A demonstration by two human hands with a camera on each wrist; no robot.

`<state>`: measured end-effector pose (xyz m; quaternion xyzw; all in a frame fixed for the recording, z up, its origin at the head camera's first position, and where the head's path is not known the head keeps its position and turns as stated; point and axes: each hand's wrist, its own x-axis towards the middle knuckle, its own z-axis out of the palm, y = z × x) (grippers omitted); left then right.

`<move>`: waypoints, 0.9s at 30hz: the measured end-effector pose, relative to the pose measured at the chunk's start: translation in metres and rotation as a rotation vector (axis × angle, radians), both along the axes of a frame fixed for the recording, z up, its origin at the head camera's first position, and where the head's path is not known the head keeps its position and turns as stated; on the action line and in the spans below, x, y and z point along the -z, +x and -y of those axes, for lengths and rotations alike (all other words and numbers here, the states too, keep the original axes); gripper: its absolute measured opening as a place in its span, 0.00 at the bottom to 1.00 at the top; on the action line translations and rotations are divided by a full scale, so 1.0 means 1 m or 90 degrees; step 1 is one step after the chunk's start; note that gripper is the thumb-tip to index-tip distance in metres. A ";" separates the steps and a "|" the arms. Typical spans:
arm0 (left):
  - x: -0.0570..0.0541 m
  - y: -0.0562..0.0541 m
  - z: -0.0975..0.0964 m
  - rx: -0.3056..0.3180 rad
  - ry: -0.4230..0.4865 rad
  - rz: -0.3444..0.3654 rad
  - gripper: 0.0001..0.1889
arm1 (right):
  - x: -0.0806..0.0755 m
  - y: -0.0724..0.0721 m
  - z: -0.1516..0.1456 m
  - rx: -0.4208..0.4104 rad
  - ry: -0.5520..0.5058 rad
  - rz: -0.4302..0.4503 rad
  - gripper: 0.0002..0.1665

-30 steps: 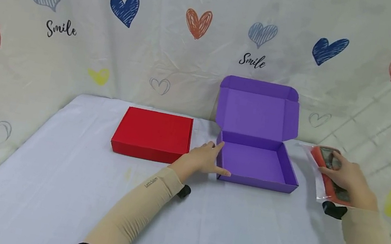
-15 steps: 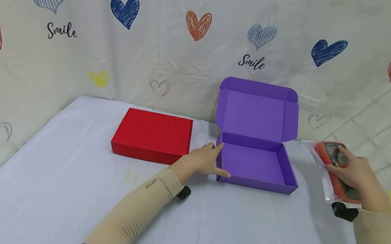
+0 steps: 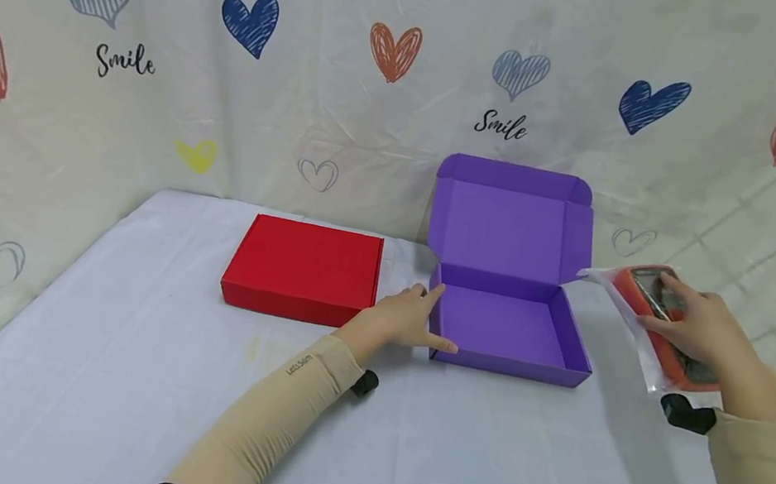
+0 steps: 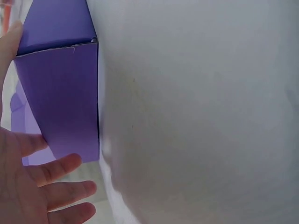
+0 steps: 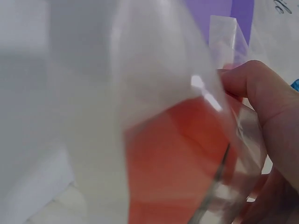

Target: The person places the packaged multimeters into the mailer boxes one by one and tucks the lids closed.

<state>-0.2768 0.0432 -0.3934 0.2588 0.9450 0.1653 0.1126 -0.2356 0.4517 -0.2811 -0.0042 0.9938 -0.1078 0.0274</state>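
In the head view an open purple cardboard box [image 3: 512, 368] stands with its lid upright and its inside bare. My left hand [image 3: 407, 316] touches its left side, thumb by the front corner and fingers spread near the left wall. The left wrist view shows these fingers [image 4: 60, 170] fairly straight beside the box wall [image 4: 60, 93]. To the right of the box, my right hand [image 3: 710, 328] grips a red-orange and dark grey item [image 3: 667, 359] in a clear plastic bag [image 5: 149, 60], held tilted above the cloth. The exact kind of item cannot be told.
A closed red box [image 3: 313, 260] lies left of the purple one, near my left wrist. White cloth [image 3: 476, 456] covers the table. Behind the table hangs a pale sheet [image 3: 428, 123] printed with hearts.
My right hand has lifted the bagged item, moving first up and to the right, then slightly up and back left. The left hand and both boxes stay in place.
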 end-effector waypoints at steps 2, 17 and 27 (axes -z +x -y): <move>0.000 0.000 0.000 -0.001 -0.003 -0.003 0.60 | -0.002 -0.001 0.003 -0.007 -0.003 -0.002 0.55; 0.003 -0.001 0.000 0.008 0.006 -0.006 0.60 | -0.019 -0.011 0.039 -0.072 0.016 -0.026 0.54; 0.001 0.000 0.001 0.003 0.006 -0.001 0.60 | -0.018 -0.016 0.062 -0.097 -0.002 -0.027 0.54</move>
